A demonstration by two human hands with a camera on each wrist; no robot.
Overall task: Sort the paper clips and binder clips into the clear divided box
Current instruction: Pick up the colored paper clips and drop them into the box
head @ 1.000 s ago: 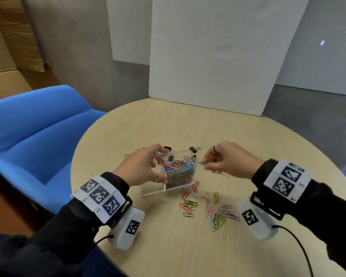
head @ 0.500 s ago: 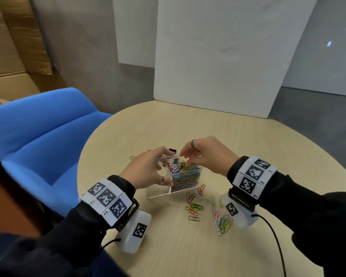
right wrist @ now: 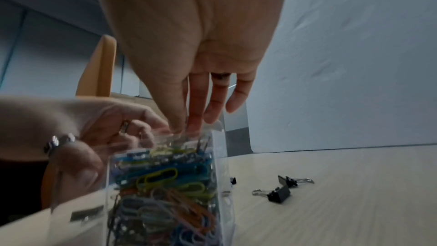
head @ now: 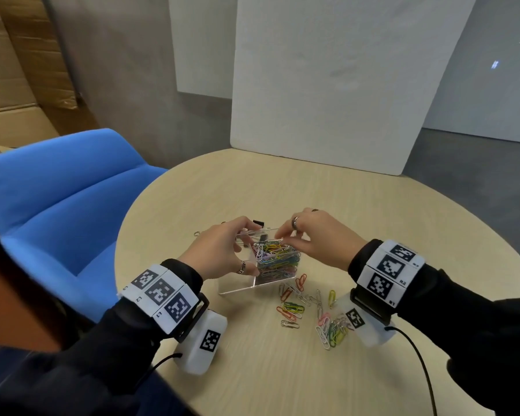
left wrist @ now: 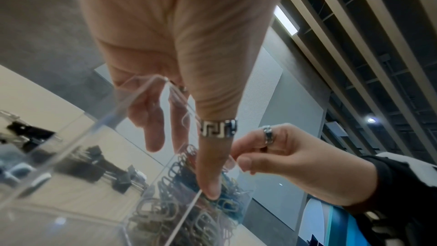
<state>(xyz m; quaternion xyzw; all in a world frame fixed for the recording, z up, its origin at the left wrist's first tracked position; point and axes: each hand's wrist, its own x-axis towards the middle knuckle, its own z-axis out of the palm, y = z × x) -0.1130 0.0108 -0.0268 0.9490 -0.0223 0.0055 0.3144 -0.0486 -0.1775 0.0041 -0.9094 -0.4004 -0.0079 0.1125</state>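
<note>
The clear divided box (head: 240,285) stands mid-table, and my left hand (head: 234,250) grips it, thumb on the near side and fingers over the far rim. Its right compartment is packed with coloured paper clips (head: 275,259). My right hand (head: 282,239) hovers at the top of that compartment, thumb and forefinger pinching what looks like a pale paper clip (left wrist: 232,163). More loose paper clips (head: 312,307) lie on the table in front of the box. Two black binder clips (right wrist: 276,194) lie behind it, and others (left wrist: 94,166) show through the clear wall (left wrist: 82,137).
The round wooden table (head: 373,211) has a white board (head: 342,85) leaning at its far edge. A blue chair (head: 57,205) stands close on the left, with cardboard boxes (head: 6,85) behind it. Cables trail from both wrists near the front edge.
My right hand has moved left from beside the box to over the paper clip compartment, fingertips now at its top. The left hand has kept its hold on the box.
</note>
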